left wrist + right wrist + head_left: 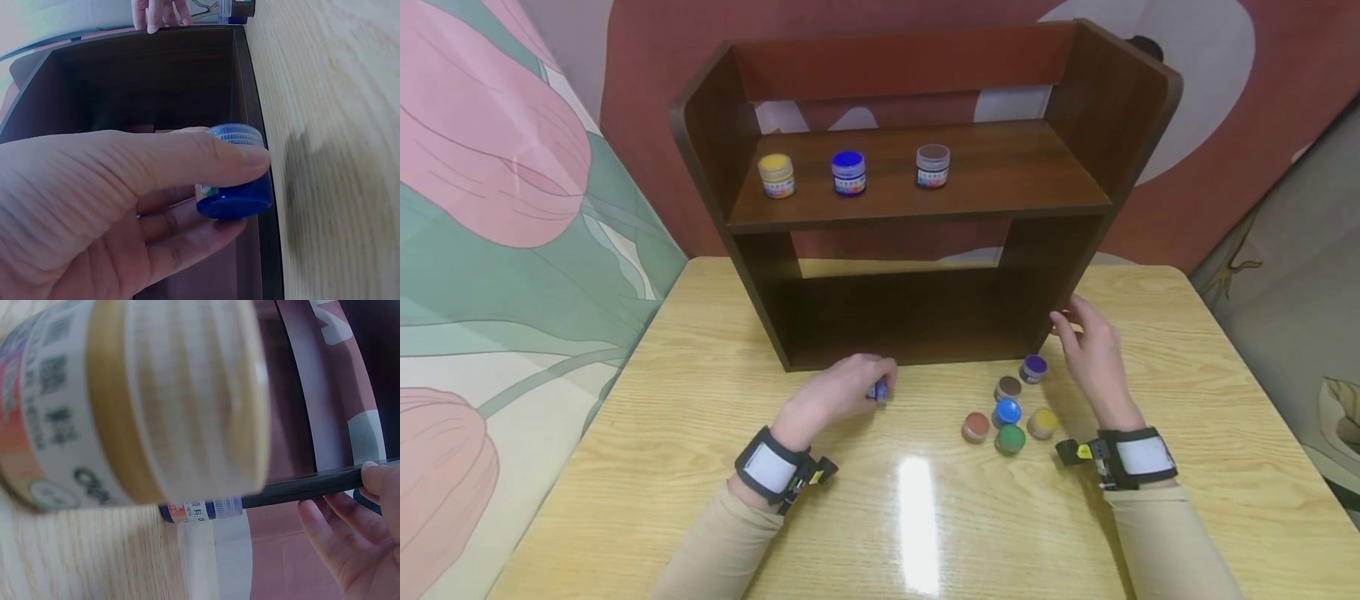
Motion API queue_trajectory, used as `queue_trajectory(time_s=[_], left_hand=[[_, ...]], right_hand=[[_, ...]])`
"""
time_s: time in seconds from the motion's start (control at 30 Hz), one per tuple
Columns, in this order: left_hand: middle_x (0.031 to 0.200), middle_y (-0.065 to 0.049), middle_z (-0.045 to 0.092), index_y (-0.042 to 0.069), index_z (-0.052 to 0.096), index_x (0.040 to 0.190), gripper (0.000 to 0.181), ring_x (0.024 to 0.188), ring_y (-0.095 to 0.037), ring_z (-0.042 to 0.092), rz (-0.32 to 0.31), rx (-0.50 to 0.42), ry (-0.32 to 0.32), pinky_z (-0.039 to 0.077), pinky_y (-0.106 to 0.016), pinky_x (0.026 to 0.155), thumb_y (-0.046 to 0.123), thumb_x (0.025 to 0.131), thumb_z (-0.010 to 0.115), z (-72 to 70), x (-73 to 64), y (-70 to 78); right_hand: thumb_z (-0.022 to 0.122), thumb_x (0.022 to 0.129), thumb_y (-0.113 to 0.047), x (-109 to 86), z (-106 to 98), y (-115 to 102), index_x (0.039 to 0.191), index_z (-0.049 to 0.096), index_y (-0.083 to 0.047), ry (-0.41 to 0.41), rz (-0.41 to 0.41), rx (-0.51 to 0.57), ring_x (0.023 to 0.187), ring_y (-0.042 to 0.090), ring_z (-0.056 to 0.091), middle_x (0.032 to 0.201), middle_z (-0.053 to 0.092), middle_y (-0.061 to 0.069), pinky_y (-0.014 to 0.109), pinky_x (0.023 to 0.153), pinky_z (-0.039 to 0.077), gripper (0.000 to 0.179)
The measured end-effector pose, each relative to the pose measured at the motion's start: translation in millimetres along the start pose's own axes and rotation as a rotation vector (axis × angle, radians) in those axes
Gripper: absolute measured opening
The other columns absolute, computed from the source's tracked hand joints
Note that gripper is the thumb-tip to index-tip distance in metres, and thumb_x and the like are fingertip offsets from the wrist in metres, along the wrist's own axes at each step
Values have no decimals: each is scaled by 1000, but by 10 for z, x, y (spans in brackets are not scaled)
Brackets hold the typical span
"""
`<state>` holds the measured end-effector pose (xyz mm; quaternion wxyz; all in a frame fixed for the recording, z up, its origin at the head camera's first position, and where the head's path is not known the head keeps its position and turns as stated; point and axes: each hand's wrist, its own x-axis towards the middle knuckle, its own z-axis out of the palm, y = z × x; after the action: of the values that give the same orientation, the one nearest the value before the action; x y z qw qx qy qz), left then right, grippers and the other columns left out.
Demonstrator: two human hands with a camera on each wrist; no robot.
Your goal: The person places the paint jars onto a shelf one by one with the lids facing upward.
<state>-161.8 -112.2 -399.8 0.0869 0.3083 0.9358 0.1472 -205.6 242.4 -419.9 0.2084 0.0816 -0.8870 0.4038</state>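
My left hand (pixel 842 387) pinches a small blue paint jar (pixel 234 203) between thumb and fingers, just in front of the shelf's lower front edge. The jar has a clear ribbed lid, and the hand covers most of it in the head view. A dark brown wooden shelf (pixel 917 214) stands upright on the table. At its right side panel, my right hand (pixel 1093 346) grips the front edge; in the right wrist view the thumb (pixel 375 478) lies on one side and the fingers on the other.
A yellow jar (pixel 777 177), a blue jar (pixel 849 175) and a dark brown jar (pixel 932 167) stand on the upper board. Several jars cluster on the table (pixel 662 417) between the hands, including a purple one (pixel 1033 368) near the panel and a green one (pixel 1011 439).
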Motion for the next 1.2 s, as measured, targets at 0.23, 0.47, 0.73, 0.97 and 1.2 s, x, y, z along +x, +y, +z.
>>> queue_trajectory(time_s=[0.23, 0.47, 0.73, 0.97, 1.2], left_hand=[[87, 5, 61, 14, 61, 93, 26, 82, -11, 55, 0, 23, 25, 51, -22, 73, 1, 80, 80, 1, 5, -4], [89, 3, 60, 14, 60, 92, 30, 84, -12, 56, -9, 32, 36, 52, -23, 74, 8, 77, 85, -16, -3, 11], [102, -1, 66, 14, 63, 109, 40, 99, -16, 65, -30, 25, 27, 58, -29, 88, 13, 77, 86, -5, -12, 19], [104, -2, 65, 16, 70, 105, 31, 103, -19, 66, -13, 32, 18, 59, -33, 92, 13, 78, 85, 24, -20, 11], [104, -3, 63, 15, 68, 104, 32, 102, -20, 65, -36, 23, 4, 58, -33, 93, 13, 77, 86, 28, -17, 22]], right_hand=[[50, 104, -20, 3, -7, -11, 135, 57, -3, -1, 2, 3, 112, 37, 67, 128, 65, 21, 33, 83, 59, 35], [51, 104, -20, 6, -11, -21, 136, 57, -5, -3, 2, 3, 113, 38, 66, 130, 65, 20, 36, 83, 58, 36], [52, 103, -17, 6, -6, -7, 136, 57, -4, 9, -9, 9, 113, 39, 66, 130, 64, 21, 20, 80, 58, 35], [52, 103, -17, -1, 2, 5, 136, 57, -3, 3, -16, 12, 113, 39, 66, 131, 64, 21, 24, 80, 58, 36], [52, 104, -18, -5, 5, -8, 137, 57, -5, 2, -11, -4, 113, 39, 66, 131, 64, 20, 41, 83, 57, 36]])
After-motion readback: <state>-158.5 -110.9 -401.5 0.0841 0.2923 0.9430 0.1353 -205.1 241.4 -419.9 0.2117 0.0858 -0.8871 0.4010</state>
